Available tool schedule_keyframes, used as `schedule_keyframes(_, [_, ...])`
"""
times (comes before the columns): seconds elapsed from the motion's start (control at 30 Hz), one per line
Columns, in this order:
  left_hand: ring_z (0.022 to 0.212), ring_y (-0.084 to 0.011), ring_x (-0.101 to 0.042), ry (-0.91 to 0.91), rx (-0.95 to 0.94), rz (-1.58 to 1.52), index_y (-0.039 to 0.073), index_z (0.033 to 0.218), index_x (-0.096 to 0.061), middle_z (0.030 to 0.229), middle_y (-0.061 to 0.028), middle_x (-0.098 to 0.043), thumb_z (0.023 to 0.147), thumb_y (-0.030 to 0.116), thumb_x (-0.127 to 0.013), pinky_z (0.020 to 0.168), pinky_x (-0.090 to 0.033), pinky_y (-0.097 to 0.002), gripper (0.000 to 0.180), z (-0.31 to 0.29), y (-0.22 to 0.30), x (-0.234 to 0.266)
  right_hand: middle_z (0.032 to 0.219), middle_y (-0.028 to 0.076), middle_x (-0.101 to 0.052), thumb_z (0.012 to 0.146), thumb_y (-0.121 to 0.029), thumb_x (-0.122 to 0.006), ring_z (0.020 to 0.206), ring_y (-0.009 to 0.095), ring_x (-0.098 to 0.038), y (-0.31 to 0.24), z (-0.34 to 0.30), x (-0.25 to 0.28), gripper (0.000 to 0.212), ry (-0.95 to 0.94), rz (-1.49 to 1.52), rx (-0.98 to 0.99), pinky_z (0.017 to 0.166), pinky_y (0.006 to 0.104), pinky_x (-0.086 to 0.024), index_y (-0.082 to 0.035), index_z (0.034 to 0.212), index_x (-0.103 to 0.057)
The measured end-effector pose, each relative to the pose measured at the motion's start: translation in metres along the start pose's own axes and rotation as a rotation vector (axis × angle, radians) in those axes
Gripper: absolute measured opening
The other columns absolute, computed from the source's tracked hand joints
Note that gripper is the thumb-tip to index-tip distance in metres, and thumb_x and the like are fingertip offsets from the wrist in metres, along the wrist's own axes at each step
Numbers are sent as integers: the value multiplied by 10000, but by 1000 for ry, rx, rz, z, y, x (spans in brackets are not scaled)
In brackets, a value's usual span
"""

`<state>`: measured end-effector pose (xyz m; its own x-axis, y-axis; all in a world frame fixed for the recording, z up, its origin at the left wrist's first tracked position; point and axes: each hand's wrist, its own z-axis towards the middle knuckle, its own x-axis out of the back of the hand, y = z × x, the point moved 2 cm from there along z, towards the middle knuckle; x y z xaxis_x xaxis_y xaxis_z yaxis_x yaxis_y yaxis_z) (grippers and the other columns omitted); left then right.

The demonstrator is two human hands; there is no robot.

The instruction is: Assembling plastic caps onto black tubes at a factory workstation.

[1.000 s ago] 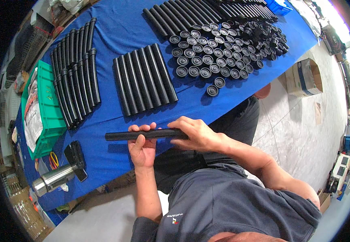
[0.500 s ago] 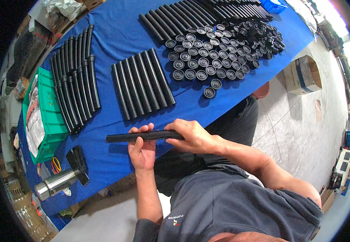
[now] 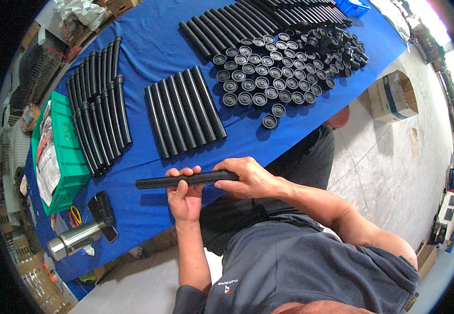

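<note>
A black tube [image 3: 156, 182] lies nearly level across my two hands, above the front edge of the blue cloth. My left hand [image 3: 185, 198] is closed round its middle, thumb in front and fingertips over the far side. Its right end sits in the grip of my right hand [image 3: 245, 177], which hides that end; whether a cap is on it I cannot tell. Beyond my hands a row of plain black tubes [image 3: 185, 112] lies side by side. Many round black caps [image 3: 261, 82] with ringed faces spread out to the right of that row.
Black tubes with collared ends [image 3: 98, 112] lie at the left beside a green crate [image 3: 70, 152]. A steel flask [image 3: 75, 239] and a black-headed tool [image 3: 103, 214] are at the near left. More tubes [image 3: 222, 29] line the back. A cardboard box [image 3: 393, 97] stands on the floor at right.
Both hands keep their hold on the tube. Its left end has dipped slightly, and the right hand's fingers have shifted a little around the right end.
</note>
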<state>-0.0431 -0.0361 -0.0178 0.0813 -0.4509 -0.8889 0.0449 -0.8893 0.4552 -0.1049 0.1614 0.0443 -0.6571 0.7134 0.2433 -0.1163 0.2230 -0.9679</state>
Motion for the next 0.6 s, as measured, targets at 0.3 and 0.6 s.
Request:
schedule_keyframes(0.3, [1193, -366, -590, 17, 24, -18, 79, 1173, -513, 1153, -184, -641, 896, 2, -660, 971, -544, -536, 323, 1, -1, -1, 857, 178, -625, 840, -190, -728, 774, 318, -658, 8, -2, -2, 328, 111, -238, 295, 629, 420, -527, -5, 1082, -607])
schedule_keyframes(0.6, [1200, -339, -586, -37, 12, 38, 87, 1207, -518, 1177, -154, -635, 905, 34, -665, 1005, -521, -522, 340, 1, 1, -2, 810, 206, -655, 881, -242, -688, 750, 311, -673, 6, -1, -3, 324, 36, 41, 4, 655, 377, -521, 15, 1072, -639])
